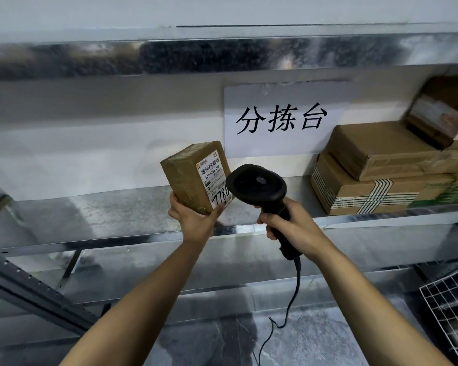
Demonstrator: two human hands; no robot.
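With the left hand [193, 220] gripping the small parcel [188, 180] from below, raised before the shelf [90, 215], turn its label [215, 178] squarely toward the scanner [259, 184] (right hand [291, 228] wrapped round its handle), thumb off the barcode.

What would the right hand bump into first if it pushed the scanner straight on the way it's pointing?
Most likely the small brown parcel held up by the left hand: the scanner in the right hand faces its label, close by. Depth is hard to judge.
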